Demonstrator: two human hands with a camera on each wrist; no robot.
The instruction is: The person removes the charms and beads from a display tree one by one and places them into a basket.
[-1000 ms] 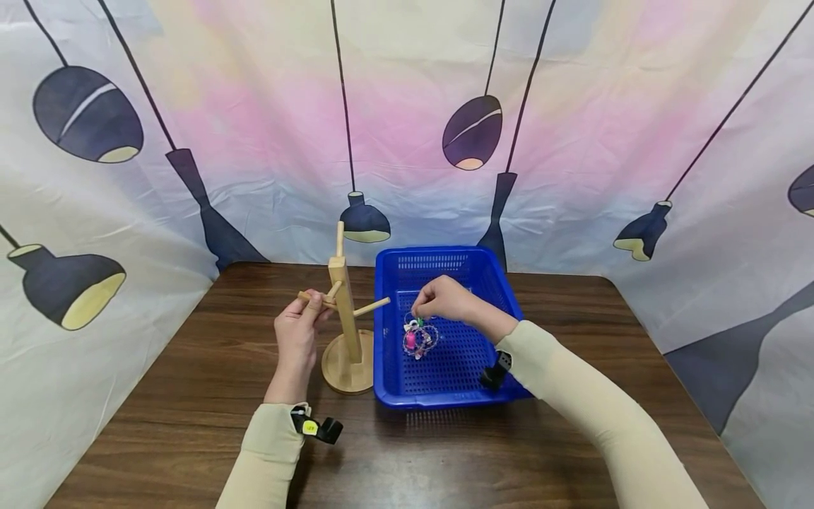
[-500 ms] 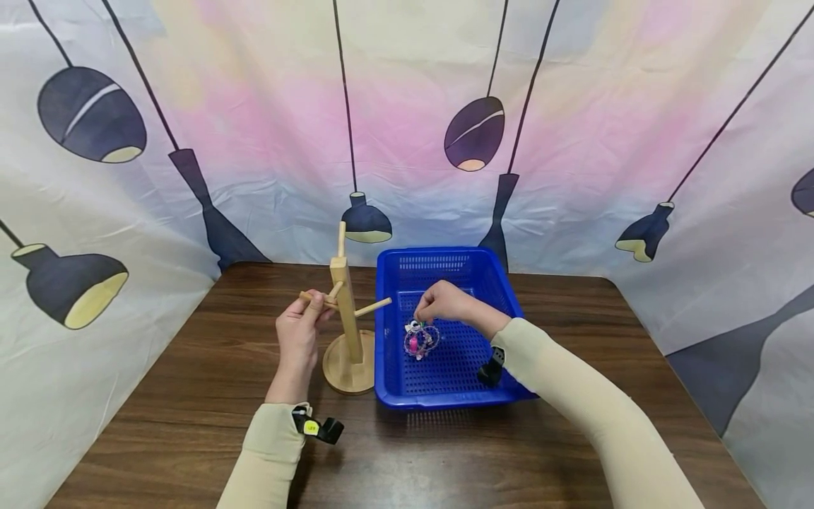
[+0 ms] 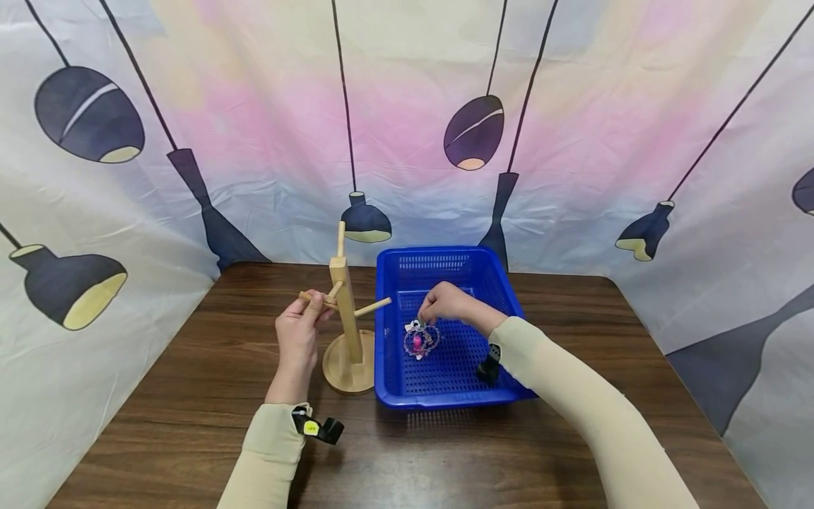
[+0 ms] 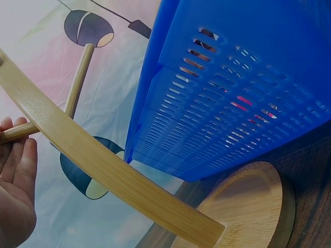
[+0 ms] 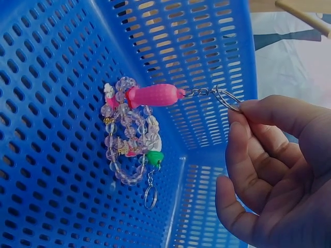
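Note:
In the head view my left hand point(image 3: 297, 336) grips a peg of the wooden rack point(image 3: 347, 314), which stands upright on a round base. Over the blue basket, my right hand point(image 3: 446, 302) pinches the metal split ring point(image 5: 227, 101) of a keychain between thumb and fingertips. Its pink charm point(image 5: 155, 95) hangs from a short chain, the lower end close to a clump of beaded bracelets point(image 5: 129, 178). Among the beads lies a second keychain with a green-topped charm point(image 5: 155, 158), its ring loose. Whether the pink charm touches the bracelets I cannot tell.
The blue basket point(image 3: 458, 405) stands close to the rack's right side on a brown wooden table point(image 3: 394, 459). One rack peg point(image 3: 374, 307) juts over the basket's left rim. Behind the table hangs a cloth point(image 3: 407, 127) printed with lamps.
My right hand has moved slightly right and down within the basket, and the pink charm has shifted a little right. The left hand stays on the peg.

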